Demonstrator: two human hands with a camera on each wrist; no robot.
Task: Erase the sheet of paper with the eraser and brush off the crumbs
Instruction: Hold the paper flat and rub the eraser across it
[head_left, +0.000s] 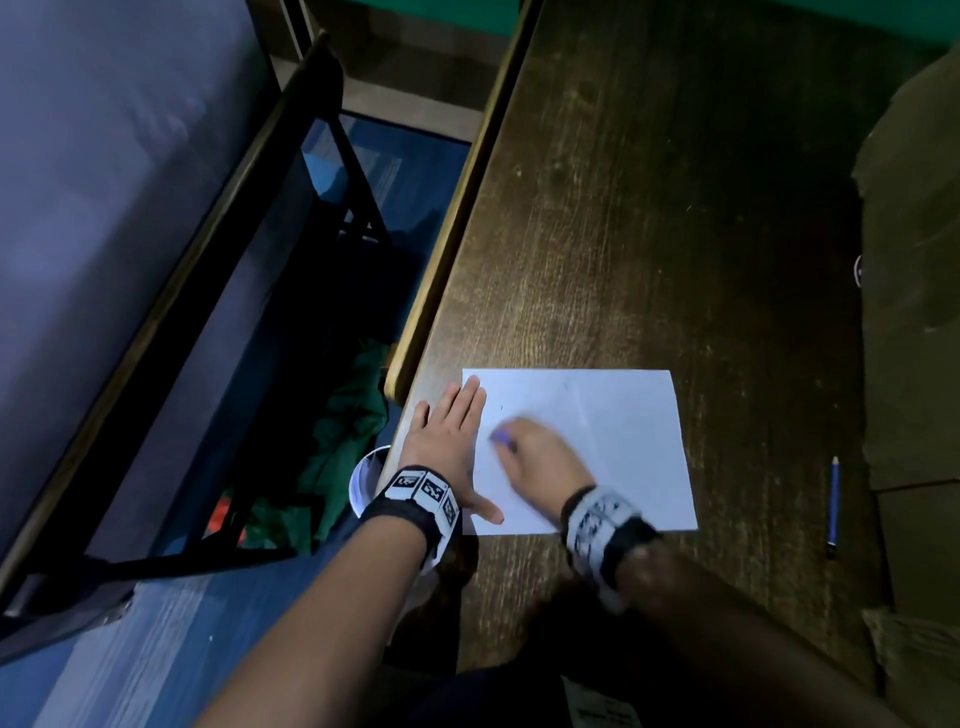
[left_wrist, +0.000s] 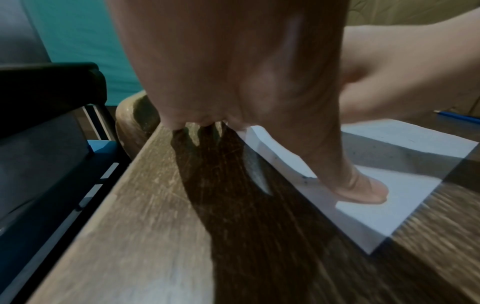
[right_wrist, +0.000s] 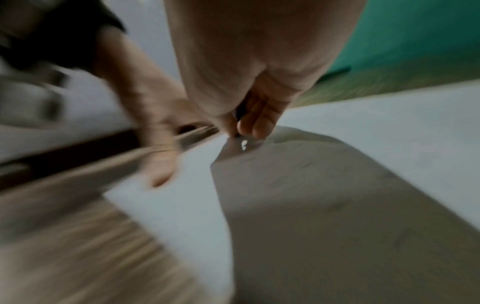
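Fingers (head_left: 470, 400) of the left hand (head_left: 447, 441) lie flat, pinning the white paper sheet (head_left: 623, 415); the right hand (head_left: 540, 457) pinches the small purple eraser (head_left: 500, 437), best rubbed in short, light strokes

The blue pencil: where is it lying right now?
In the head view the blue pencil lies on the wooden table, to the right of the sheet of paper and apart from it, untouched by either hand.

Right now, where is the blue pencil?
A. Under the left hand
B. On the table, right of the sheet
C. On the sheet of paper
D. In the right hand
B: the blue pencil lies on the bare wooden table, apart from the sheet of paper and beyond its right edge.
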